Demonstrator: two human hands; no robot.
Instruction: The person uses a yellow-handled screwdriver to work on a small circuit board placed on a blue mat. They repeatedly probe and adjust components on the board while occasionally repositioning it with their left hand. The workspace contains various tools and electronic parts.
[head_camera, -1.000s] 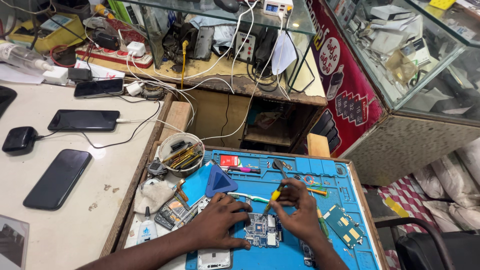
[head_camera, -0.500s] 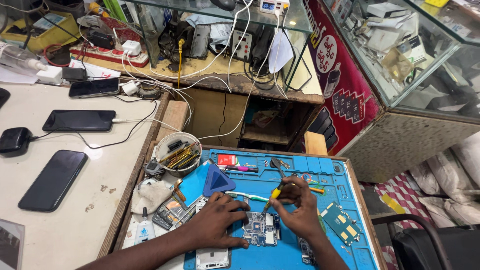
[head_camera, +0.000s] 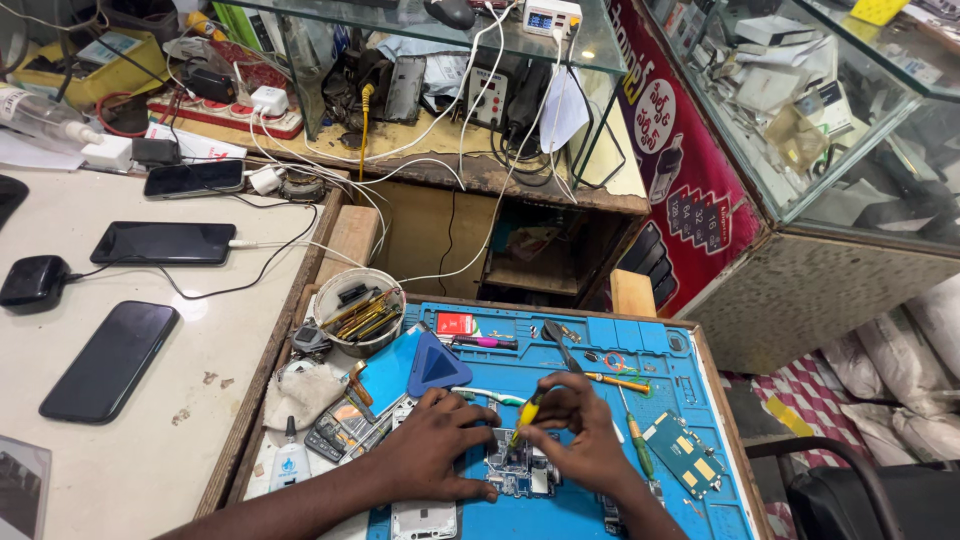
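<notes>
Surface: a blue work mat (head_camera: 640, 505) on a wooden-edged bench; a pale counter to the left carries three dark phones (head_camera: 110, 360) and a tangle of white cables.
Room: a glass display case (head_camera: 800, 110) to the right, a cluttered shelf of chargers behind.
Circuit board: a small bare circuit board (head_camera: 520, 478) with metal shields, lying flat on the mat directly under both hands.
Left hand: left hand (head_camera: 435, 450) pressed down, fingertips pinning the board's left edge.
Right hand: right hand (head_camera: 580, 435) pinched around a yellow-handled screwdriver (head_camera: 527, 412), tip angled down onto the board.
Nearby: a round tub of tools (head_camera: 358, 310) up-left of the grip; a green board (head_camera: 685, 450) just right.
</notes>
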